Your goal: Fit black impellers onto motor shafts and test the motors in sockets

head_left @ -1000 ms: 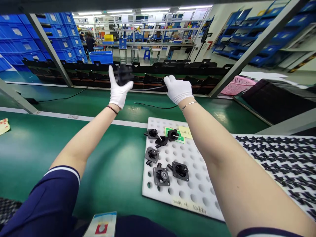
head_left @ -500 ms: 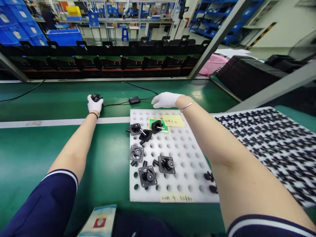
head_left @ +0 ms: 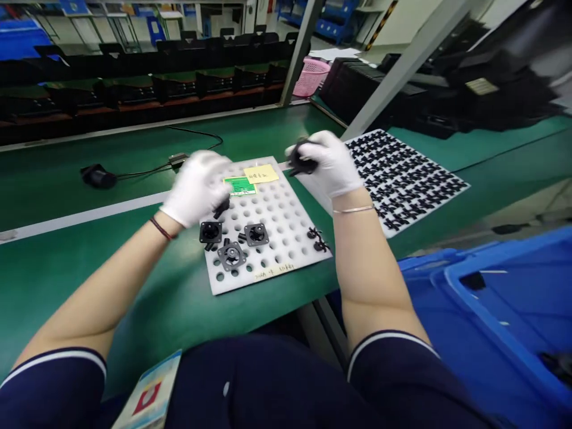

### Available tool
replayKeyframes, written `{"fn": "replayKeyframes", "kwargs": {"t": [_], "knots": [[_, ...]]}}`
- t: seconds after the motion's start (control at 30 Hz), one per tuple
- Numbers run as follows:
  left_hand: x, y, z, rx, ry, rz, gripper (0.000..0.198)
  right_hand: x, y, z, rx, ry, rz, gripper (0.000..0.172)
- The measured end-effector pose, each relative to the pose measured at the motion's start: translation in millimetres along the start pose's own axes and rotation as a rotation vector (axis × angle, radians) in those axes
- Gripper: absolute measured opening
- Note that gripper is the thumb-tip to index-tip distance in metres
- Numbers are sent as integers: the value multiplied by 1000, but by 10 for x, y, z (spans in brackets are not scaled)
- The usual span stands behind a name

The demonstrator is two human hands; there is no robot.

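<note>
My right hand (head_left: 333,164), in a white glove, holds a black plastic part (head_left: 304,158) above the upper right edge of the white perforated board (head_left: 286,208). Blurred by motion, my left hand (head_left: 196,185) is over the board's upper left edge, next to a dark part (head_left: 222,207); whether it grips that part cannot be made out. Three black square-flanged housings, one of them a grey-edged one (head_left: 232,254), lie on the board's lower left. Two small black pieces (head_left: 318,240) sit at its right edge.
A black device (head_left: 98,176) with a cable lies at the left. A green label (head_left: 240,186) and a yellow note (head_left: 261,174) are on the board. Rows of small black parts cover a white sheet (head_left: 462,186) at the right. A blue bin (head_left: 504,322) stands lower right.
The view has swung right. My left hand has left the black device and come over the board. My right hand has moved right and now holds a black part.
</note>
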State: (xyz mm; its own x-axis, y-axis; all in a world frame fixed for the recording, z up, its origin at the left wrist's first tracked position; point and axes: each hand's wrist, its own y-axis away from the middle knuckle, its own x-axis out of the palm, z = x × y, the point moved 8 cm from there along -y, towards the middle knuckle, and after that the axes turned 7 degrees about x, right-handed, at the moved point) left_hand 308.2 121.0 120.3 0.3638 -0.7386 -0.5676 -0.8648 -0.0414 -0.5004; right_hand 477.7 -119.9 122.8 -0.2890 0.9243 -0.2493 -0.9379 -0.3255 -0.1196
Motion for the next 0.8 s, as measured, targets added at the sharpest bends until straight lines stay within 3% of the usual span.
{"fn": "replayKeyframes", "kwargs": {"t": [0.07,0.13,0.23,0.33,0.4,0.5,0.6,0.7,0.8], "knots": [[772,180,-641,63,145,242,23,-527,303,-105,35,-217,-188,25],[1447,332,-980,58,233,369,12,-873,640,-288,57,-361,-341,29],[2115,328,-1030,4,218,383,18,-1072,1086,-587,57,-661,-477,18],[2422,193,-901,-83,194,376,23,-968,1333,-769,116,-928,-381,18],[2499,118,-860,-105,210,371,13,-859,1421,-850,223,-1007,-287,22],[2458,32,-873,-59,235,346,13,-822,1502,-949,308,-1093,-288,19],[2149,-68,-816,-112,309,195,19,-885,1519,-998,259,-1105,-379,19],[1761,-56,-648,-345,612,-28,27,-858,1494,-1050,251,-1128,-417,28],[1562,180,-565,-574,956,-200,37,-727,1470,-1082,289,-1161,-376,20]]}}
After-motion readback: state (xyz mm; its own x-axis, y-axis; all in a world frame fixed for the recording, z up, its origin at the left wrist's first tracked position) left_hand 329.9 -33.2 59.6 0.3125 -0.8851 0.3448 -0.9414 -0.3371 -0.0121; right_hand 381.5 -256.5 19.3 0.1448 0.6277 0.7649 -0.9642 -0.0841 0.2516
